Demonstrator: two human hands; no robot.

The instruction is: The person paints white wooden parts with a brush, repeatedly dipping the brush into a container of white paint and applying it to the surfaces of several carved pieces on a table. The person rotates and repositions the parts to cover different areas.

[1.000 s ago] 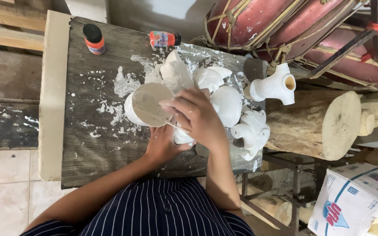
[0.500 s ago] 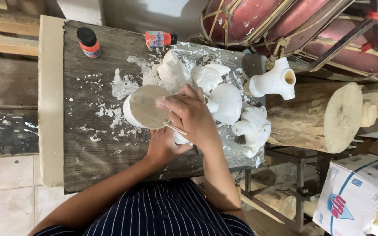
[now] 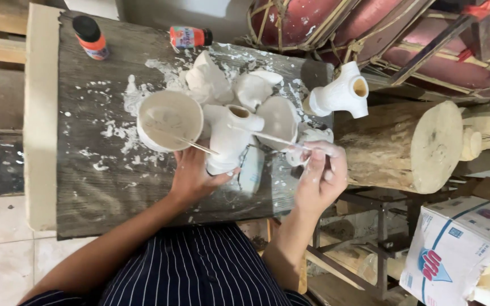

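Fingers of the left hand (image 3: pixel 191 178) grip a white figurine (image 3: pixel 228 139); the right hand (image 3: pixel 321 175) pinches a thin brush (image 3: pixel 273 139).

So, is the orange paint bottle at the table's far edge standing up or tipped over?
Tipped over. The orange paint bottle lies on its side on the grey board, dark cap pointing right.

A craft workshop is shown, of the rough, improvised kind. A weathered plank worktable (image 3: pixel 92 187) is spattered with white paint or plaster, and unfinished white figurines (image 3: pixel 344 93) are crowded upon it beside a white-coated bowl (image 3: pixel 168 119). Two small paint bottles (image 3: pixel 191 37) are set at the far edge. A sawn log (image 3: pixel 404 147) is laid alongside, red drums bound with cord (image 3: pixel 313 20) are stacked behind, and a cardboard box (image 3: pixel 455 249) is kept on the floor.
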